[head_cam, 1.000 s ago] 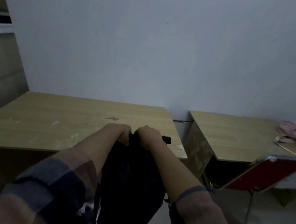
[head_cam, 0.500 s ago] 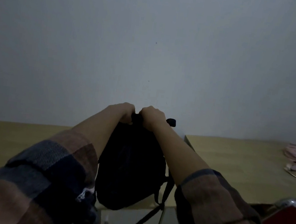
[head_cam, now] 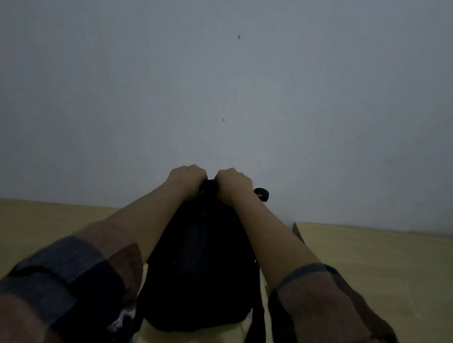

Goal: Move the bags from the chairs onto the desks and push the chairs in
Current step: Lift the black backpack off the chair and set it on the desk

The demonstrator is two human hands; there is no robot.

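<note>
Head view: both fists — left hand (head_cam: pixel 188 179), right hand (head_cam: pixel 232 183) — have fingers clenched on the black fabric backpack (head_cam: pixel 201 268), now over the tan wooden worktop (head_cam: pixel 9 235), bare worktop on either side; red chair gone from sight.

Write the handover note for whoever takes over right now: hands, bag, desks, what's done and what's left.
Left hand and right hand: both shut on the top of the black backpack.
Backpack: upright over the left desk; whether it rests there is unclear. One strap dangles.
Right desk: in view.
Done: bag brought to the desk.
Left: release it; chairs are out of view, so pushing in is unconfirmed.
</note>
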